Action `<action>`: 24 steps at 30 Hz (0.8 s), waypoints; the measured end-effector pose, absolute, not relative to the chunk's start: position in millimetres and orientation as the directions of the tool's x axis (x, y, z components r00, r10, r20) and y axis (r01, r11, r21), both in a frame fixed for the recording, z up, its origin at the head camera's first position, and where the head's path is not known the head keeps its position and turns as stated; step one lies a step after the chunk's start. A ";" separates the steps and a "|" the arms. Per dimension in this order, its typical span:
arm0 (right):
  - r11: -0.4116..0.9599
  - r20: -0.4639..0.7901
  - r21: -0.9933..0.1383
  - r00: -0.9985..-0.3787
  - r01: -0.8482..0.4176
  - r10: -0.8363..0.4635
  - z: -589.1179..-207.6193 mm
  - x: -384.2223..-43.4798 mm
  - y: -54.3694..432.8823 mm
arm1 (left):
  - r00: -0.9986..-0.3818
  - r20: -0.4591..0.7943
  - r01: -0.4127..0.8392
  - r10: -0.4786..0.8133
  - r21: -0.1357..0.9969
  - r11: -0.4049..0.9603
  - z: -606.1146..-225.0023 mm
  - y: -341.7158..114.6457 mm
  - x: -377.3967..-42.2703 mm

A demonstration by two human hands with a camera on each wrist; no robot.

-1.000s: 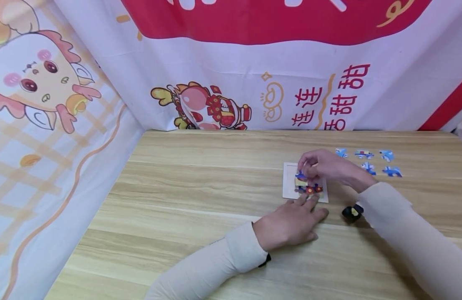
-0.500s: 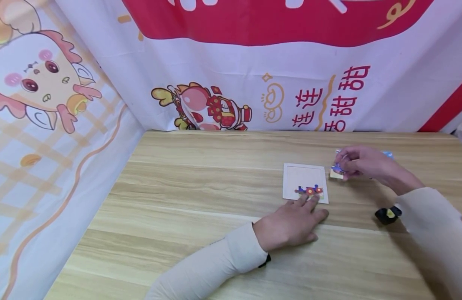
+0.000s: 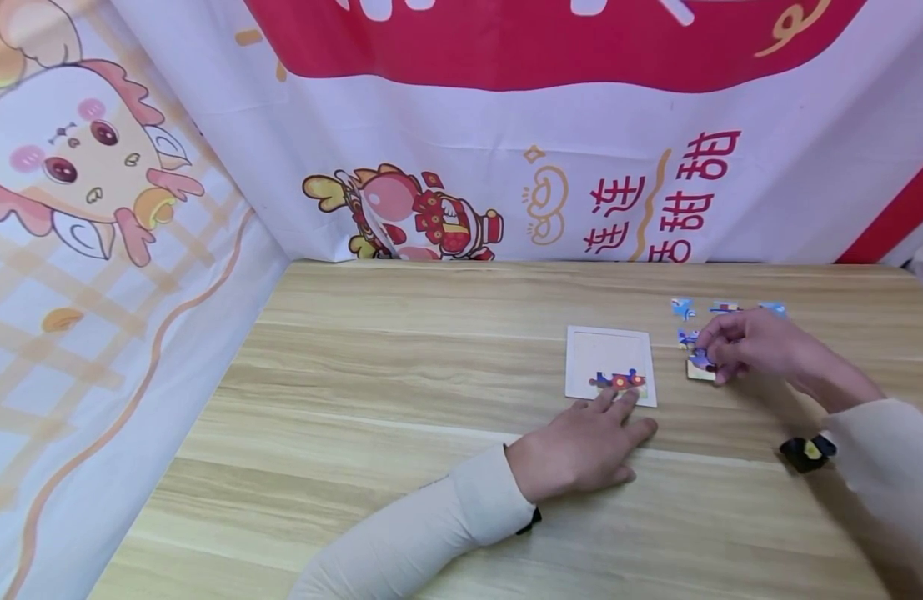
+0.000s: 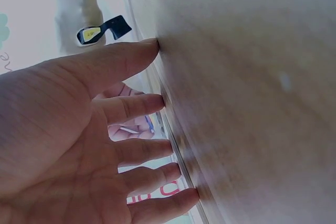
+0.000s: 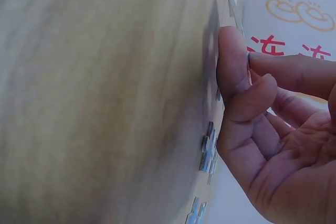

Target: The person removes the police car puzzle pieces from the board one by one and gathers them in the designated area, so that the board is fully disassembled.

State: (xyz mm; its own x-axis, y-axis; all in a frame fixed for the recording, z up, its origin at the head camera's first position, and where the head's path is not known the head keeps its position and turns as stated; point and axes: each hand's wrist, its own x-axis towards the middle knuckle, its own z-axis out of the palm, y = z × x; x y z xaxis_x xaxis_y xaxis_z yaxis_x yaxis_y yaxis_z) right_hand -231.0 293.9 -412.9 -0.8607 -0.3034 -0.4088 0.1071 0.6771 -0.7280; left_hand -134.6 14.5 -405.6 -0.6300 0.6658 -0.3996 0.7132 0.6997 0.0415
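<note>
A white square puzzle tray (image 3: 607,342) lies on the table, with joined red and blue jigsaw pieces (image 3: 619,381) along its lower right side. Straight, spread fingers of my left hand (image 3: 581,450) rest at the tray's near edge, and in the left wrist view the palm of that hand (image 4: 79,129) faces the camera. To the tray's right, my right hand (image 3: 764,350) pinches a jigsaw piece (image 3: 701,370) with a blue top and pale lower edge. In the right wrist view the curled fingers of my right hand (image 5: 273,124) mostly hide this piece.
Several loose blue jigsaw pieces (image 3: 683,308) lie in rows behind my right hand, which partly covers them. Printed cloth (image 3: 431,125) hangs along the table's back edge and down the left side. The wooden table (image 3: 401,350) runs left of the tray.
My right hand has carried the pinched jigsaw piece from over the tray out to the right, beside the loose pieces. My left hand has stayed at the tray's edge.
</note>
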 end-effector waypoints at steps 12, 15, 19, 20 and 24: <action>0.705 -0.435 -0.700 -0.853 0.117 -0.290 -419.3 -230.1 292.0 | -0.625 -0.405 0.713 0.667 0.051 0.700 -406.6 15.1 -136.2; 0.717 -0.427 -0.689 -0.858 0.105 -0.285 -419.1 -229.9 291.5 | -0.627 -0.404 0.714 0.667 0.045 0.699 -406.6 15.2 -135.9; 0.733 -0.429 -0.673 -0.861 0.104 -0.272 -418.0 -229.8 290.2 | -0.627 -0.407 0.712 0.665 0.047 0.700 -406.4 15.0 -135.8; 0.736 -0.430 -0.669 -0.862 0.104 -0.270 -417.8 -229.9 290.0 | -0.626 -0.409 0.711 0.664 0.050 0.701 -406.4 15.1 -135.8; 0.740 -0.430 -0.664 -0.864 0.105 -0.263 -417.0 -229.8 289.5 | -0.625 -0.414 0.708 0.662 0.054 0.704 -406.2 15.1 -135.9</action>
State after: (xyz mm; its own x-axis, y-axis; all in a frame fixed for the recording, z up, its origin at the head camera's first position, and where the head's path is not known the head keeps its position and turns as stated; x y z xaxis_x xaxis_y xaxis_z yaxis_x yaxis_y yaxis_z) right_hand -229.8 289.5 -417.0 -0.8636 -0.2630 -0.4302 0.1053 0.7403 -0.6640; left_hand -135.9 15.1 -406.2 -0.6254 0.6615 -0.4137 0.7085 0.7037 0.0541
